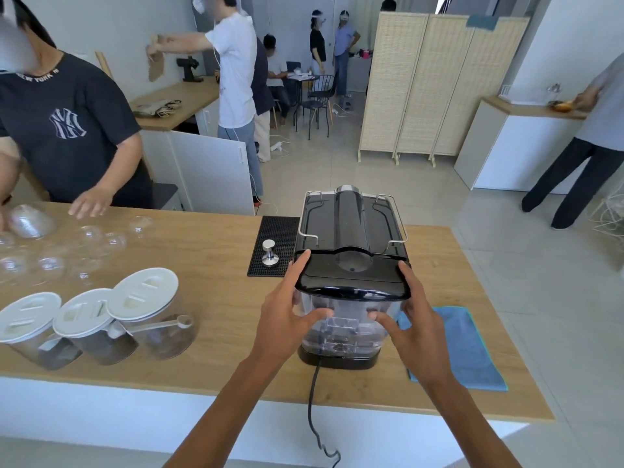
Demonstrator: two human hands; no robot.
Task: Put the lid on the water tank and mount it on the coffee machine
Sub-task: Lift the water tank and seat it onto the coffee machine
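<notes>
Both hands, left [287,309] and right [410,315], clasp the lidded tank [344,319] against the machine [351,228]; lower it squarely, pressing evenly until seated.

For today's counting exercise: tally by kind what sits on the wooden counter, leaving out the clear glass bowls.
Coffee machine: 1
Water tank: 1
White-lidded jars: 3
Tamper: 1
Black mat: 1
Blue cloth: 1
Total: 8
</notes>
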